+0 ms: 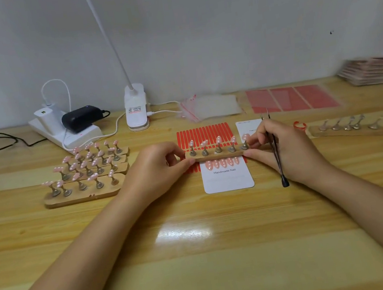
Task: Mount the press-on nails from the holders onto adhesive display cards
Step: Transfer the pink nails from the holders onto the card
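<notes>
Both hands hold a wooden nail holder [219, 156] with several pink nails on metal stands, just above a white "Handmade Nail" display card [227, 179]. My left hand [156, 167] pinches the holder's left end. My right hand [282, 149] pinches its right end and also carries black tweezers [276, 155], tips pointing away. A row of pink nails [222, 163] sits stuck along the card's top edge. Several more loaded holders [84, 174] lie at the left. An empty holder [348, 129] lies at the right.
A red adhesive strip sheet [203, 133] lies behind the card, with a second white card [247, 127] beside it. Further back are clear bags [212, 106], red sheets [292, 98], a stack of cards [367, 71], a lamp base [136, 108] and a power strip [67, 127] with chargers.
</notes>
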